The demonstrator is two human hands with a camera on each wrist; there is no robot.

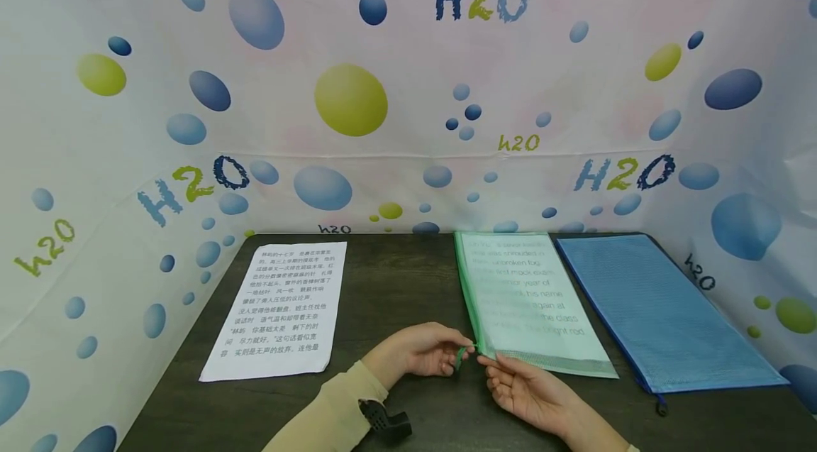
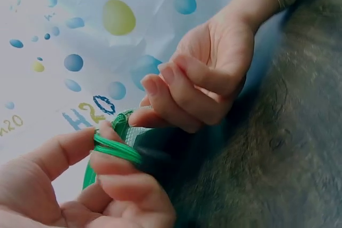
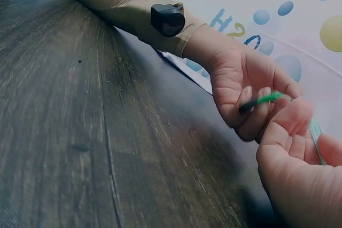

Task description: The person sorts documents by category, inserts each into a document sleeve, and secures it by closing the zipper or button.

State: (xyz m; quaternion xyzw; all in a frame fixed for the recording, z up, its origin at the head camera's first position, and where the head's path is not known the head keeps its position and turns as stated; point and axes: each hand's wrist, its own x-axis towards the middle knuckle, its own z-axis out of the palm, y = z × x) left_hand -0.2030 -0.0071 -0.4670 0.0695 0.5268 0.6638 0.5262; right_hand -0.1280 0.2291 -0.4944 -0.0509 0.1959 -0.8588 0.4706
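A green mesh zip pouch (image 1: 520, 324) lies on the dark table with a sheet of large printed English text showing through it. At its near left corner, my left hand (image 1: 421, 351) pinches the green zipper-pull cord (image 2: 118, 152) between thumb and fingers; the cord is looped, and its dark tip shows in the right wrist view. Just to the right, my right hand (image 1: 530, 394) pinches the pouch's corner with thumb and fingertips. The two hands are close together. The zipper slider itself is too small to make out.
A white sheet of printed Chinese text (image 1: 277, 310) lies at the left of the wooden table (image 1: 396, 282). On the right is a blue mesh zip pouch (image 1: 670, 317), its dark pull (image 1: 661, 406) hanging near the front corner. A bubble-patterned backdrop (image 1: 408, 47) stands behind.
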